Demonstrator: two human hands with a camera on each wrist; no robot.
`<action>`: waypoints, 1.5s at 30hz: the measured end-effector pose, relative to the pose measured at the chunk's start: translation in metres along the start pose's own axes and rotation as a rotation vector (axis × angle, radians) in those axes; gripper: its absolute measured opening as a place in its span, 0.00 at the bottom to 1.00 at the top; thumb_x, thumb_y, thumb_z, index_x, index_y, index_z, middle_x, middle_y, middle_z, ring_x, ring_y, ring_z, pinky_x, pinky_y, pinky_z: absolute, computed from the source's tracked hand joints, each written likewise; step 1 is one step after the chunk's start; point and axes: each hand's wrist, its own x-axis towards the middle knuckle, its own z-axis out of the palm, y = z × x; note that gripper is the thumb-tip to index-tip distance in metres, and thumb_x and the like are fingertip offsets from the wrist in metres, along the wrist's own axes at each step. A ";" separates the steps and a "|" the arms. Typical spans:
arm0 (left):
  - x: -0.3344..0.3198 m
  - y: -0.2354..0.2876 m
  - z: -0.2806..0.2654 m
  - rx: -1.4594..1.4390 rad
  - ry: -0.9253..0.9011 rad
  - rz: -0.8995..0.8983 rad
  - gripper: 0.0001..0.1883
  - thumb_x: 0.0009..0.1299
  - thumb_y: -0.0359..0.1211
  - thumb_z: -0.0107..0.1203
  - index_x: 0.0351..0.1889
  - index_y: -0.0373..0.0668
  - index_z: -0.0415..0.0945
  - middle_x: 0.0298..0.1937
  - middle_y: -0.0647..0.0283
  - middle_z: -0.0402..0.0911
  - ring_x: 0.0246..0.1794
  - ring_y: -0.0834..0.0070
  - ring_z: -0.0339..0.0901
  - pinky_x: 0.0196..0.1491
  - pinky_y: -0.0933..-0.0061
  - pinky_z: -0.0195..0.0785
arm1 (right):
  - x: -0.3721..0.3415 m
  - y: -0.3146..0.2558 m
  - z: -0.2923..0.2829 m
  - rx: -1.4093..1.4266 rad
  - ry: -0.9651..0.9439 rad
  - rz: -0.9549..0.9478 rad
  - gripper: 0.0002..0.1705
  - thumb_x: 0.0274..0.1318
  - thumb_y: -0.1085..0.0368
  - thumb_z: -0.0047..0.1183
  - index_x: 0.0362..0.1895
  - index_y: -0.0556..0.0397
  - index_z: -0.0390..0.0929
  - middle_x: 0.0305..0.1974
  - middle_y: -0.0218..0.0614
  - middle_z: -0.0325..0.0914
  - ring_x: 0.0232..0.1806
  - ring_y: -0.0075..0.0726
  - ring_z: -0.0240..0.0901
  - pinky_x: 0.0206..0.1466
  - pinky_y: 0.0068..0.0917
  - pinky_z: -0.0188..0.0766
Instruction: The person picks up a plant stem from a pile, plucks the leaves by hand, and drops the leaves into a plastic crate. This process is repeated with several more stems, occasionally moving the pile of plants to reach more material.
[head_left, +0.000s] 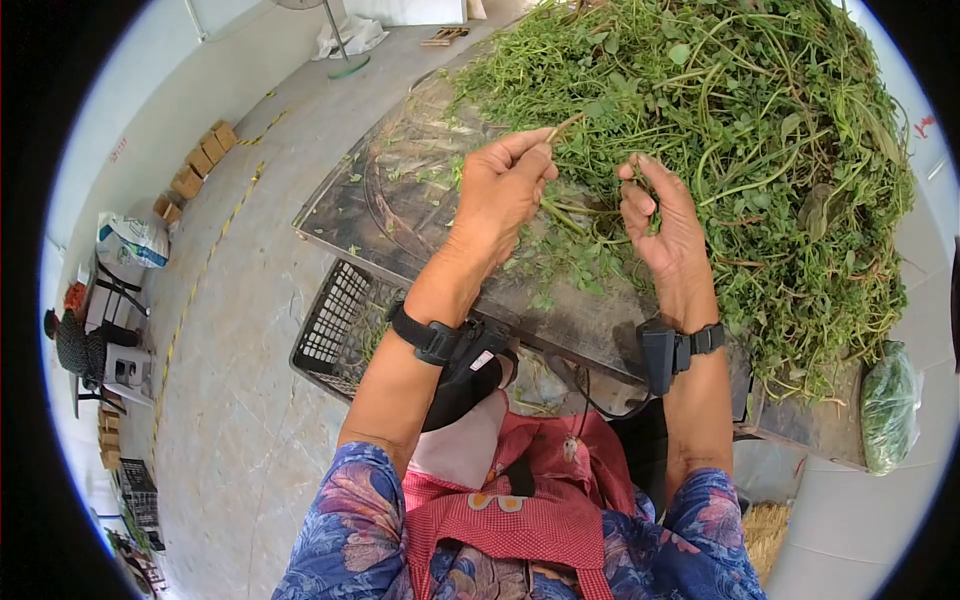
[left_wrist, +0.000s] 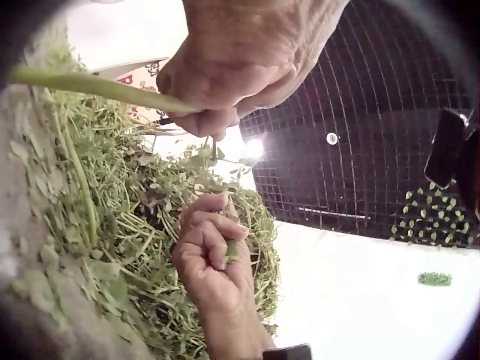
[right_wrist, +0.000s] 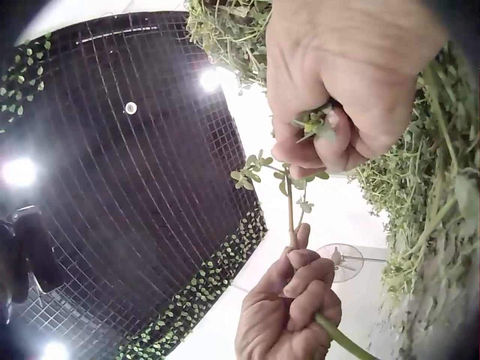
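Observation:
My left hand (head_left: 503,190) pinches a plant stem (right_wrist: 290,202) over the table, between thumb and fingers. Small leaves show at the stem's upper end in the right wrist view, and its thick pale-green lower part sticks out below the hand. To the right, my right hand (head_left: 668,220) has its fingers curled in front of the heap of greens (head_left: 690,120). Within those fingers a leafy green sprig (right_wrist: 315,124) peeks out in the right wrist view. The right fingertips are close to the stem's leafy end there.
Loose leaves and stems lie on the dark table (head_left: 400,200). Below its near-left edge is a black plastic crate (head_left: 335,320). A plastic bag of greens (head_left: 890,410) lies at the right corner. Far left, another person (head_left: 75,345) sits near cardboard boxes; a fan stand (head_left: 347,66) stands behind.

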 end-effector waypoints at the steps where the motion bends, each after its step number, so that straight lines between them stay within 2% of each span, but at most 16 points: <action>1: -0.001 0.006 0.000 -0.079 -0.019 -0.067 0.13 0.68 0.28 0.49 0.49 0.34 0.72 0.26 0.69 0.74 0.18 0.91 0.62 0.14 0.91 0.49 | 0.000 0.000 0.001 -0.007 -0.024 -0.016 0.08 0.56 0.67 0.51 0.38 0.58 0.72 0.33 0.39 0.74 0.15 0.16 0.59 0.14 0.11 0.53; 5: 0.000 0.011 -0.002 -0.288 -0.092 -0.226 0.13 0.68 0.28 0.48 0.49 0.33 0.72 0.26 0.67 0.74 0.17 0.90 0.60 0.13 0.91 0.48 | 0.000 0.001 0.004 0.011 -0.042 -0.031 0.11 0.55 0.68 0.52 0.42 0.58 0.71 0.32 0.37 0.73 0.17 0.16 0.62 0.13 0.11 0.54; 7: 0.001 0.006 -0.004 -0.472 -0.199 -0.315 0.12 0.69 0.28 0.48 0.48 0.32 0.71 0.25 0.67 0.73 0.16 0.89 0.59 0.11 0.90 0.47 | 0.000 0.001 0.003 0.183 -0.065 0.069 0.14 0.54 0.69 0.54 0.45 0.58 0.71 0.30 0.33 0.71 0.19 0.17 0.64 0.13 0.11 0.54; 11: 0.002 -0.001 -0.003 -0.519 -0.205 -0.390 0.12 0.69 0.28 0.47 0.48 0.31 0.70 0.25 0.67 0.72 0.16 0.89 0.58 0.11 0.90 0.47 | -0.003 0.002 0.005 0.224 -0.102 0.166 0.18 0.53 0.70 0.54 0.49 0.56 0.69 0.29 0.30 0.69 0.21 0.17 0.64 0.13 0.12 0.55; 14: 0.002 -0.006 -0.001 -0.481 -0.194 -0.365 0.12 0.69 0.28 0.46 0.49 0.32 0.69 0.25 0.68 0.71 0.16 0.89 0.58 0.12 0.90 0.47 | -0.003 0.009 0.004 0.028 -0.039 0.030 0.16 0.53 0.70 0.53 0.48 0.55 0.72 0.30 0.30 0.70 0.22 0.17 0.63 0.14 0.12 0.54; 17: 0.007 -0.013 0.001 -0.385 -0.158 -0.358 0.12 0.69 0.28 0.46 0.48 0.33 0.69 0.25 0.68 0.71 0.16 0.89 0.58 0.12 0.90 0.47 | 0.002 0.012 0.012 -0.874 0.076 -0.595 0.09 0.51 0.68 0.57 0.38 0.55 0.80 0.26 0.31 0.74 0.22 0.27 0.67 0.23 0.24 0.63; 18: 0.007 -0.014 0.001 -0.328 -0.152 -0.350 0.11 0.69 0.28 0.46 0.47 0.34 0.70 0.25 0.68 0.72 0.16 0.89 0.59 0.12 0.90 0.47 | 0.005 0.012 0.012 -0.871 0.081 -0.582 0.09 0.51 0.68 0.57 0.38 0.55 0.80 0.26 0.31 0.74 0.22 0.27 0.67 0.23 0.24 0.63; 20: 0.001 -0.018 0.000 -0.265 -0.136 -0.380 0.10 0.69 0.28 0.46 0.46 0.34 0.71 0.25 0.67 0.72 0.16 0.89 0.59 0.12 0.90 0.47 | 0.006 0.018 0.008 -1.369 0.037 -0.919 0.11 0.49 0.67 0.57 0.39 0.53 0.80 0.22 0.36 0.72 0.20 0.34 0.67 0.26 0.29 0.65; 28: 0.001 -0.011 0.003 -0.334 -0.145 -0.310 0.07 0.66 0.27 0.49 0.40 0.35 0.73 0.21 0.68 0.71 0.13 0.89 0.61 0.11 0.89 0.47 | 0.004 0.024 0.012 -1.406 0.008 -0.914 0.07 0.49 0.67 0.55 0.34 0.54 0.79 0.21 0.37 0.72 0.21 0.39 0.69 0.25 0.30 0.65; 34: -0.001 -0.007 -0.003 -0.281 -0.131 -0.295 0.09 0.68 0.30 0.51 0.40 0.33 0.74 0.21 0.69 0.71 0.14 0.89 0.58 0.11 0.89 0.45 | 0.017 0.031 0.002 -1.443 0.228 -0.982 0.07 0.47 0.66 0.55 0.31 0.55 0.79 0.18 0.34 0.72 0.20 0.39 0.70 0.28 0.31 0.67; 36: -0.001 0.002 -0.012 -0.321 -0.150 -0.284 0.10 0.68 0.30 0.51 0.41 0.32 0.73 0.21 0.69 0.71 0.14 0.89 0.59 0.11 0.89 0.46 | 0.024 0.010 -0.019 -1.011 0.336 -0.618 0.08 0.50 0.65 0.55 0.28 0.57 0.78 0.16 0.27 0.70 0.18 0.29 0.67 0.23 0.28 0.64; 37: 0.000 0.007 -0.016 -0.370 -0.139 -0.273 0.10 0.68 0.29 0.50 0.41 0.31 0.73 0.22 0.68 0.72 0.15 0.88 0.59 0.11 0.88 0.46 | 0.010 -0.009 -0.007 -0.676 0.307 -0.258 0.09 0.54 0.63 0.54 0.30 0.58 0.77 0.18 0.22 0.68 0.18 0.18 0.62 0.17 0.20 0.59; 38: 0.001 0.010 -0.019 -0.419 -0.125 -0.265 0.10 0.68 0.29 0.49 0.42 0.31 0.72 0.22 0.67 0.72 0.16 0.88 0.60 0.11 0.88 0.47 | 0.006 -0.010 -0.011 -0.680 0.306 -0.257 0.09 0.54 0.63 0.54 0.30 0.58 0.77 0.18 0.22 0.68 0.18 0.18 0.62 0.17 0.20 0.59; 40: 0.004 0.012 -0.026 -0.469 -0.120 -0.288 0.10 0.69 0.28 0.48 0.43 0.30 0.71 0.24 0.64 0.72 0.17 0.87 0.60 0.10 0.87 0.50 | 0.002 -0.010 -0.014 -0.217 0.071 -0.055 0.10 0.55 0.61 0.54 0.34 0.56 0.75 0.21 0.23 0.68 0.16 0.14 0.57 0.14 0.13 0.52; 42: 0.005 0.017 -0.032 -0.547 -0.132 -0.296 0.10 0.69 0.28 0.47 0.44 0.30 0.70 0.26 0.62 0.73 0.17 0.86 0.59 0.10 0.88 0.52 | -0.005 -0.007 -0.007 -0.265 0.022 0.030 0.11 0.56 0.62 0.53 0.37 0.56 0.74 0.26 0.26 0.72 0.14 0.14 0.56 0.14 0.11 0.54; 45: 0.004 0.024 -0.039 -0.543 -0.141 -0.223 0.10 0.69 0.28 0.47 0.44 0.29 0.69 0.27 0.61 0.74 0.17 0.86 0.61 0.11 0.89 0.55 | -0.026 0.012 0.032 -0.687 -0.224 0.265 0.10 0.55 0.61 0.53 0.35 0.55 0.75 0.26 0.30 0.75 0.13 0.15 0.56 0.15 0.14 0.55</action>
